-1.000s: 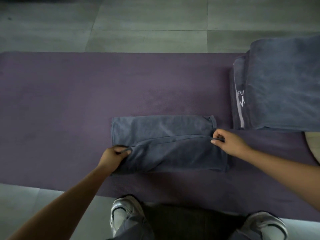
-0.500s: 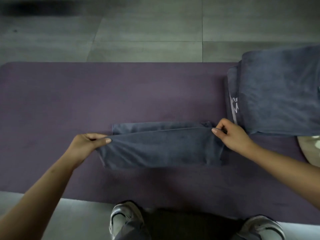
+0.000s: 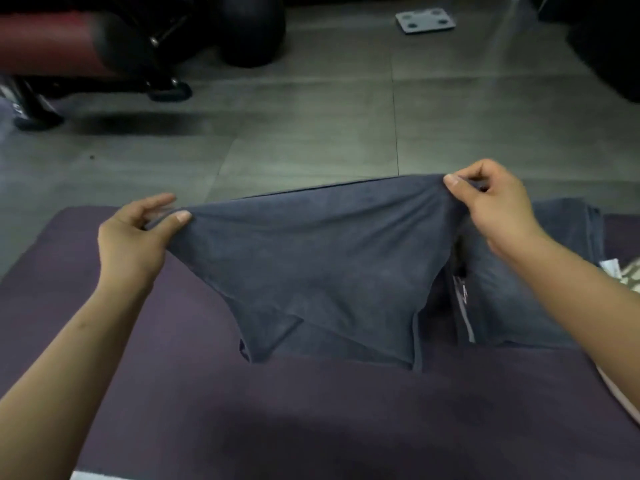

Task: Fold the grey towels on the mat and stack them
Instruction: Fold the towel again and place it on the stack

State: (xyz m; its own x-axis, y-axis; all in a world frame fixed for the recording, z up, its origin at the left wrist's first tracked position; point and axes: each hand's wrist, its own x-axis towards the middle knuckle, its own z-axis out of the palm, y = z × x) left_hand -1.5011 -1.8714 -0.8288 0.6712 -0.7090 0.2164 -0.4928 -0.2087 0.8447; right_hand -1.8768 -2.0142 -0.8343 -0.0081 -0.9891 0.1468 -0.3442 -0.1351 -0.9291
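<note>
The person holds a grey towel up by its top edge, stretched between both hands above the purple mat. The left hand pinches one corner between thumb and fingers, the other fingers lying fairly straight. The right hand grips the opposite corner with its fingers curled round the cloth, and it sits higher than the left, so the top edge slopes up toward the right. The towel hangs doubled, sagging in the middle, its lower edge trailing near the mat; whether it touches there I cannot tell.

Just to the right, partly behind the right forearm, a pile of grey towels lies on the mat, a pale band with lettering showing along its near-left edge. A bit of patterned fabric peeks in at the right border beside that pile.

Beyond the mat stretches a grey tiled floor. At the far left stands a bench with a dark red pad on a black frame, a black ball beside it. A flat grey scale lies on the tiles farther right.
</note>
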